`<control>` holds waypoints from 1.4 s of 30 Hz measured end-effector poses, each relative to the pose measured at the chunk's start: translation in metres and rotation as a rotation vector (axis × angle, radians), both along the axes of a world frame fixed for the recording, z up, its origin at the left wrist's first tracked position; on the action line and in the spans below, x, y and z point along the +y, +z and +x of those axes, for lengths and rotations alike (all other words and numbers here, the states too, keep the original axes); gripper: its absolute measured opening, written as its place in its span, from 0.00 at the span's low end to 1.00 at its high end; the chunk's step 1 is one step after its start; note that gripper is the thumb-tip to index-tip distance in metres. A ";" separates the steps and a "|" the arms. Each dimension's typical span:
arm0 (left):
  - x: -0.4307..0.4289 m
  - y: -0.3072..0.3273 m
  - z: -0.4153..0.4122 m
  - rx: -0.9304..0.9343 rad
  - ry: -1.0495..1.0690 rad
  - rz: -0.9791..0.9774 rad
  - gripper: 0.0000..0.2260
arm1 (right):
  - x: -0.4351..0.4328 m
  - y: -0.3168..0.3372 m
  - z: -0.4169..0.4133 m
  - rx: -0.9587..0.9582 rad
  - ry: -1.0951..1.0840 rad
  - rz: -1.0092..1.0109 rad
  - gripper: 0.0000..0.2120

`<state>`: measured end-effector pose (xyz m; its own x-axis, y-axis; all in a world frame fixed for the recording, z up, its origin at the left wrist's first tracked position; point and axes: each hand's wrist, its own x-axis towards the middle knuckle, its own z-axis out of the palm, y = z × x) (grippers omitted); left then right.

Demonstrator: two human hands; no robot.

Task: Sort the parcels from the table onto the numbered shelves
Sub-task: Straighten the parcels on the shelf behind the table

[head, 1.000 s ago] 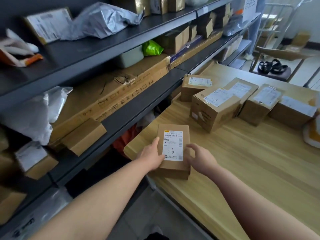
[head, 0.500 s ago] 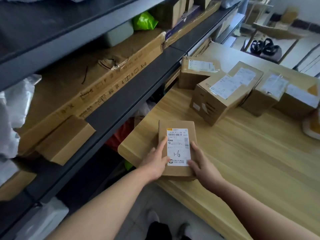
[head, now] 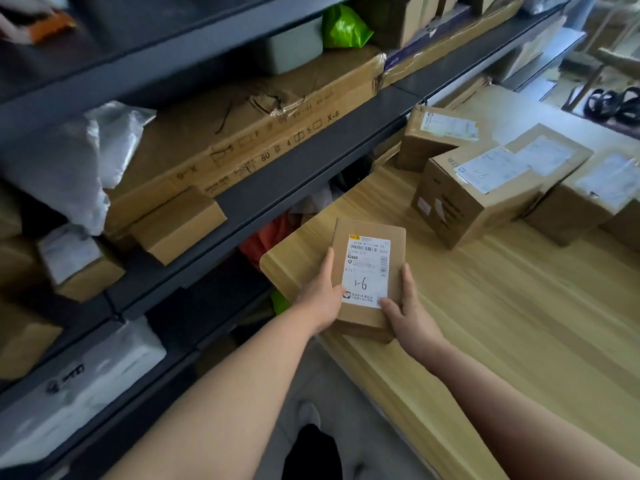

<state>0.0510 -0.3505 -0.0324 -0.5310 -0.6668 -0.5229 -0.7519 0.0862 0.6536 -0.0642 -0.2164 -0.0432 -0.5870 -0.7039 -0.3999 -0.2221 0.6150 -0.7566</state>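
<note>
At the table's (head: 502, 323) near-left corner, the left hand (head: 320, 299) and right hand (head: 407, 311) grip a flat parcel (head: 370, 237) marked 1-6 by its long edges. It looks light and stiff; gripping those edges suits it.

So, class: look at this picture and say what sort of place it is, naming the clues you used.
Probably a parcel sorting or pickup room. Dark metal shelves hold boxes and mailer bags, brown cardboard parcels with shipping labels sit on a wooden table, and both hands hold a small flat cardboard parcel marked "1-6".
</note>
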 end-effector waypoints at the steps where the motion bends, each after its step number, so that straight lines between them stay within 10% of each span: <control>1: 0.006 0.002 0.003 0.011 0.065 0.027 0.33 | 0.002 0.002 0.001 -0.025 0.002 -0.002 0.36; 15: 0.120 0.047 0.180 0.165 0.703 -0.018 0.35 | 0.022 0.046 0.106 0.060 0.618 -0.104 0.37; 42: 0.535 0.139 0.644 0.185 1.939 -0.316 0.33 | 0.244 0.136 0.663 -0.016 1.806 -0.361 0.37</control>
<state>0.6948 0.1850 0.1069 0.8753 -0.3598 -0.3232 0.1016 -0.5166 0.8502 0.5989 0.0271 0.0933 0.8929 -0.4386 -0.1020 -0.3407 -0.5098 -0.7899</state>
